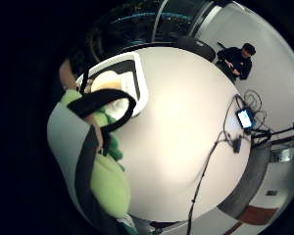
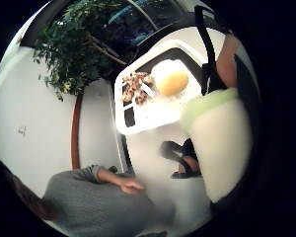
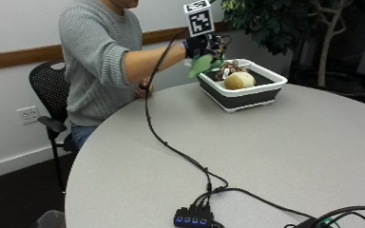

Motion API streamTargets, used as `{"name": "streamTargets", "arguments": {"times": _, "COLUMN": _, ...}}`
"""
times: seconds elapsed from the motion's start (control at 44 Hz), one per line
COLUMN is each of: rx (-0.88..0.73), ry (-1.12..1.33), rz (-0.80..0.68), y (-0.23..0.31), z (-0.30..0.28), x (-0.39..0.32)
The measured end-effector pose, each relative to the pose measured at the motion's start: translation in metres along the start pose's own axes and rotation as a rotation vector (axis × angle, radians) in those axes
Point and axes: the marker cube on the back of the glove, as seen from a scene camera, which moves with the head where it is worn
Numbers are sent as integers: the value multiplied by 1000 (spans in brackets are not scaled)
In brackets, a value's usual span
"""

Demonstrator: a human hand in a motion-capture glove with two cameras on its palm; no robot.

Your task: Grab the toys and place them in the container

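The black-gloved right hand (image 3: 203, 47), arm outstretched and raised above the round grey tabletop (image 3: 283, 152), has its grip grasping a soft green plush toy (image 3: 201, 65) beside the white-rimmed dark rectangular container (image 3: 258, 92).

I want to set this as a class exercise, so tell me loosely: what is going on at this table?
A person in a grey sweater sits at a round table. Their gloved right hand holds a green plush toy in the air beside a white and black container. A yellowish round toy and a brown spotted toy already lie inside. The bare hand rests at the table's edge.

Outside view faces table (image 3: 283, 156); palm views overlook container (image 3: 243, 90).
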Motion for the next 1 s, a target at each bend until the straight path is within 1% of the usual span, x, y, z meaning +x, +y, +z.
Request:
{"name": "streamTargets", "arguments": {"times": 0.114, "rx": -16, "ry": 42, "rz": 12, "y": -64, "z": 13, "x": -20}}
{"name": "streamTargets", "arguments": {"times": 0.204, "rx": -64, "ry": 116, "rz": -5, "y": -114, "z": 34, "x": -37}}
{"name": "streamTargets", "arguments": {"times": 0.273, "rx": -121, "ry": 164, "rz": -36, "y": -142, "z": 49, "x": -44}}
{"name": "streamTargets", "arguments": {"times": 0.341, "rx": -151, "ry": 197, "rz": -44, "y": -158, "z": 59, "x": -47}}
{"name": "streamTargets", "arguments": {"times": 0.386, "rx": -155, "ry": 253, "rz": 5, "y": -165, "z": 66, "x": -44}}
{"name": "streamTargets", "arguments": {"times": 0.432, "rx": -147, "ry": 335, "rz": 151, "y": -173, "z": 73, "x": -38}}
{"name": "streamTargets", "arguments": {"times": 0.454, "rx": -149, "ry": 368, "rz": 211, "y": -175, "z": 76, "x": -35}}
{"name": "streamTargets", "arguments": {"times": 0.477, "rx": -164, "ry": 383, "rz": 215, "y": -175, "z": 79, "x": -33}}
{"name": "streamTargets", "arguments": {"times": 0.545, "rx": -256, "ry": 360, "rz": 11, "y": -167, "z": 86, "x": -29}}
{"name": "streamTargets", "arguments": {"times": 0.568, "rx": -277, "ry": 349, "rz": -35, "y": -165, "z": 89, "x": -30}}
{"name": "streamTargets", "arguments": {"times": 0.613, "rx": -296, "ry": 327, "rz": -75, "y": -164, "z": 95, "x": -32}}
{"name": "streamTargets", "arguments": {"times": 0.75, "rx": -295, "ry": 278, "rz": -55, "y": -162, "z": 100, "x": -37}}
{"name": "streamTargets", "arguments": {"times": 0.863, "rx": -276, "ry": 246, "rz": -76, "y": -155, "z": 94, "x": -37}}
{"name": "streamTargets", "arguments": {"times": 0.932, "rx": -244, "ry": 200, "rz": -97, "y": -144, "z": 84, "x": -36}}
{"name": "streamTargets", "arguments": {"times": 1.0, "rx": -184, "ry": 119, "rz": -124, "y": -120, "z": 67, "x": -36}}
